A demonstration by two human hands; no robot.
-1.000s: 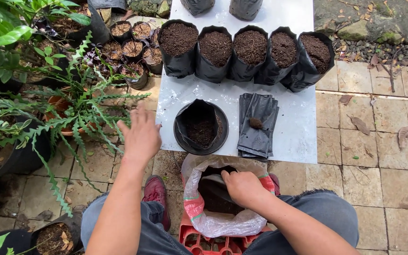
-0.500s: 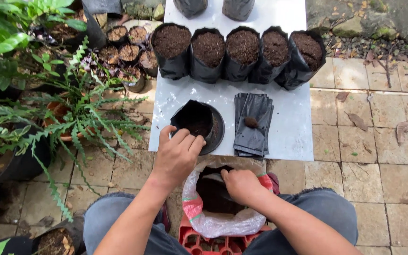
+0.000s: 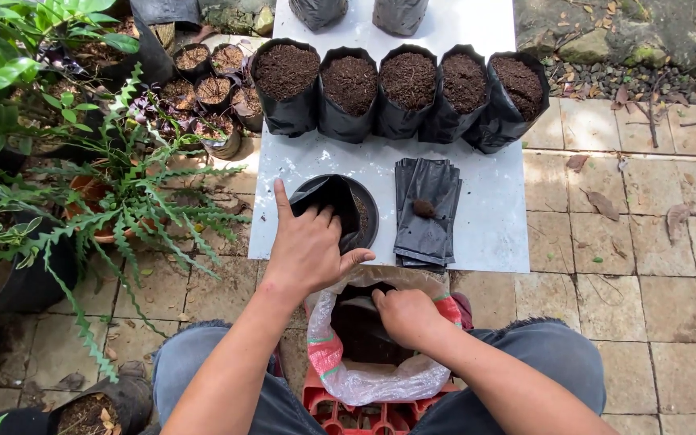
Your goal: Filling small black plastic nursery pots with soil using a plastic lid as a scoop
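Left hand [image 3: 309, 246] extended forward, palm down, fingers curled over the bag [image 3: 333, 211] rim, thumb spread. Right hand [image 3: 407, 316] nearer the body than the bag, knuckles up, fingers bent downward.

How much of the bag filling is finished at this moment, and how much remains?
Done: five black plastic grow bags stand in a row on the white sheet, full of dark soil. In hand: the left hand grips the rim of an open, mostly empty black bag, while the right hand reaches into the clear soil sack. Left: a flat stack of empty black bags.
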